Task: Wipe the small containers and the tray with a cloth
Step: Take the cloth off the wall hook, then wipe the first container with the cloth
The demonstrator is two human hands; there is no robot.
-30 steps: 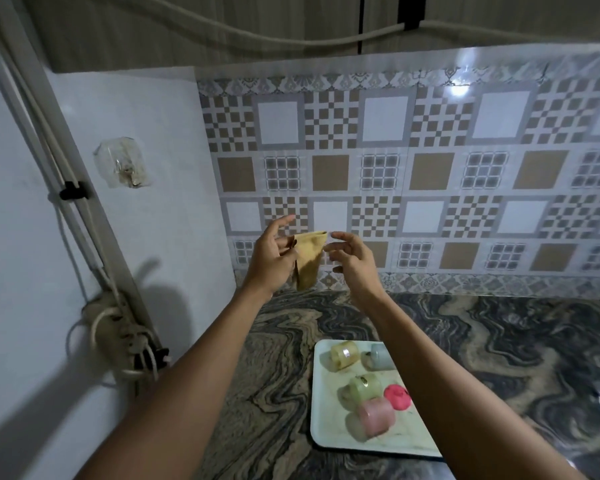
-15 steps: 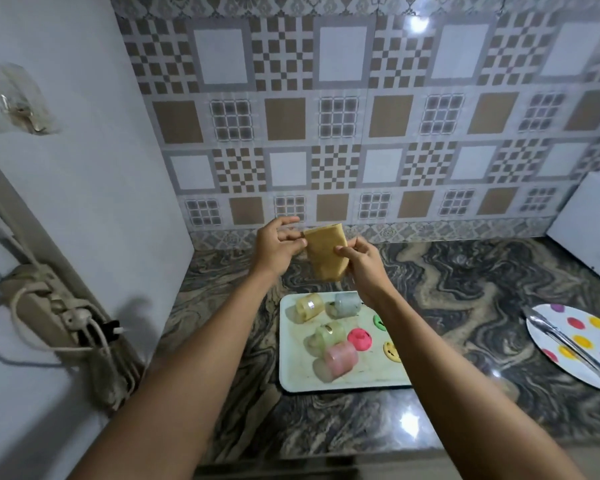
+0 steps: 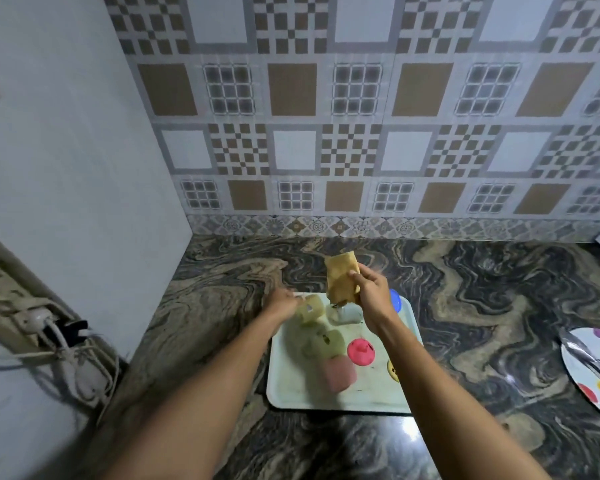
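A folded tan cloth (image 3: pixel 342 278) is being gripped in the right hand (image 3: pixel 371 289), fingers clenched around its lower half, and is being held up above the far edge of the pale tray (image 3: pixel 333 401), which is lying on the marbled countertop (image 3: pixel 482 306). The left hand (image 3: pixel 284 304) is being blurred by motion at the yellowish container (image 3: pixel 310 307) in the tray's far-left corner; the fingers are touching it, but whether it is being grasped cannot be told. A clear whitish container (image 3: pixel 345 314) is lying just beside it, partly covered by the cloth's lower end. Nearer, a pale green container (image 3: pixel 328 342) and a pink container (image 3: pixel 340 374) are lying on their sides, both smeared by blur. A red lid (image 3: pixel 360 352) is resting on the tray; a blue lid (image 3: pixel 395 300) and a yellow lid (image 3: pixel 392 369) are being mostly hidden by the right forearm. At the right edge, a spotted plate (image 3: pixel 593 372) is being cut off by the frame, with metal cutlery (image 3: pixel 589 358) lying across it; its kind cannot be made out
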